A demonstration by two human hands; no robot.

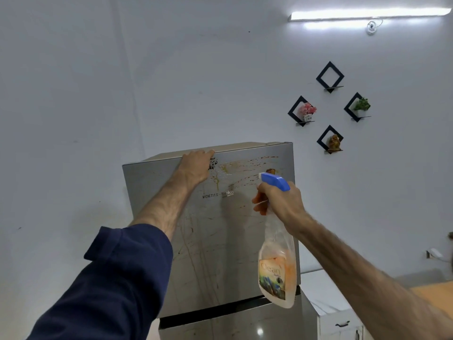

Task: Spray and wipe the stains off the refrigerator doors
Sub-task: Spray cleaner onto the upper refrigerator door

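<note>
Two bare hands raised at the refrigerator upper door, silver and marked with brown and yellow stains and drip lines. Left hand hooked over the door's top edge, fingers curled round that edge, just left of the stains. Right hand in a firm grip on the neck of the spray bottle, blue nozzle turned to the door near its right side, bottle hanging before the door's lower right part. Right of the refrigerator, diamond wall shelves.
</note>
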